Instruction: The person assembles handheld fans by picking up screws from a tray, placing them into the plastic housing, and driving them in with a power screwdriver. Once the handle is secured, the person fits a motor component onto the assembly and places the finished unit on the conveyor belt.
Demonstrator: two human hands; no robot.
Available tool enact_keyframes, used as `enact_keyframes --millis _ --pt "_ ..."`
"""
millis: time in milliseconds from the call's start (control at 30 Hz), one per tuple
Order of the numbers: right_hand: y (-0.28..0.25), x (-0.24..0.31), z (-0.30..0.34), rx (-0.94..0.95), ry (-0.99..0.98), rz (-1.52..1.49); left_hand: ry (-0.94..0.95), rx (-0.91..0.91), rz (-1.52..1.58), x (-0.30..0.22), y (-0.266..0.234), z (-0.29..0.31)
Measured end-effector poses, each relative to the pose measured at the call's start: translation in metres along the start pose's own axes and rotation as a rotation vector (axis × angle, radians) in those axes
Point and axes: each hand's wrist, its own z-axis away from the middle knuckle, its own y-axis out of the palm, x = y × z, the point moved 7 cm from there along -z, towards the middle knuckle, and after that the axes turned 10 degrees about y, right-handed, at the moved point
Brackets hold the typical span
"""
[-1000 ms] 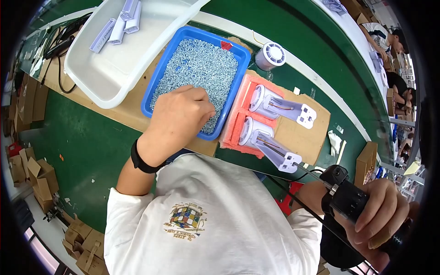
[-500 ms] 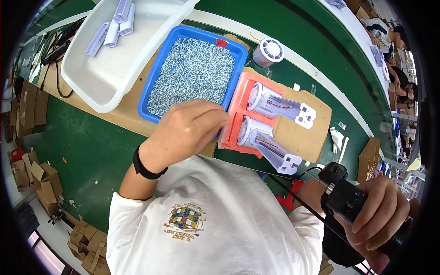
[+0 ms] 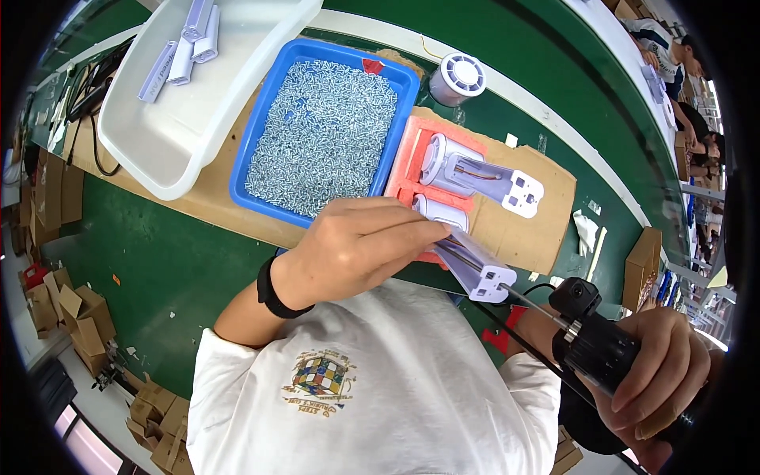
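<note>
My right hand (image 3: 661,372) grips a black electric screwdriver (image 3: 598,348) at the right. Its long thin shaft passes through the white end plate of the nearer lavender plastic housing (image 3: 484,273) and runs along the open channel. My left hand (image 3: 360,249) is closed in a pinch at the inner end of that channel, beside the housing's round part; whatever its fingertips hold is hidden. A second housing (image 3: 499,180), with a brown wire in its channel, lies just beyond. Both rest in a red foam holder (image 3: 406,162).
A blue tray (image 3: 237,170) full of small silvery screws stands left of the foam. Farther left, a white tub (image 3: 150,170) contains several lavender parts. Behind the foam stands a round vented part (image 3: 459,77). A cardboard sheet (image 3: 546,237) lies under the housings.
My left hand has moved right, from the edge of the screw tray to the nearer housing's channel. My right hand keeps the screwdriver in nearly the same place.
</note>
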Motion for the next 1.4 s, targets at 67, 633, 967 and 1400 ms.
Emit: enact_keyframes --millis 67,633,967,1400 --pt "0.0 0.0 0.003 0.009 0.009 -0.021 0.021 0.013 0.001 -0.002 0.002 -0.004" --pt "0.013 -0.019 -0.018 0.047 0.13 0.143 0.055 0.025 -0.014 -0.003 -0.001 0.0" --pt "0.03 -0.039 -0.038 0.272 0.403 0.222 0.128 0.079 -0.099 -0.013 0.0 -0.003" --pt "0.041 -0.042 -0.04 0.312 0.437 0.319 0.049 0.119 -0.206 -0.006 -0.001 0.001"
